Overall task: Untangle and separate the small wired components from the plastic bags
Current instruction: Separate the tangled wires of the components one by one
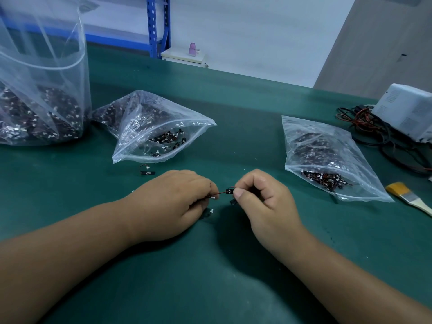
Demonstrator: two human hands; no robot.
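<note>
Between my hands stretches a small wired component (224, 193): a black part with a thin red wire and a white connector. My left hand (173, 202) pinches the connector end, and more small parts peek out under its fingers. My right hand (261, 197) pinches the black part. One separated component (146, 171) lies on the green mat in front of an open clear bag (163, 127) holding many tangled components. A second clear bag (327, 157) of them lies at the right. A large clear bag (42, 90) stands at the far left.
The green mat (210, 265) covers the table. A paintbrush (409, 197) lies at the right edge. Behind it a white box (406, 108) sits with a heap of dark cables (378, 134). Blue shelving (159, 26) stands beyond the table.
</note>
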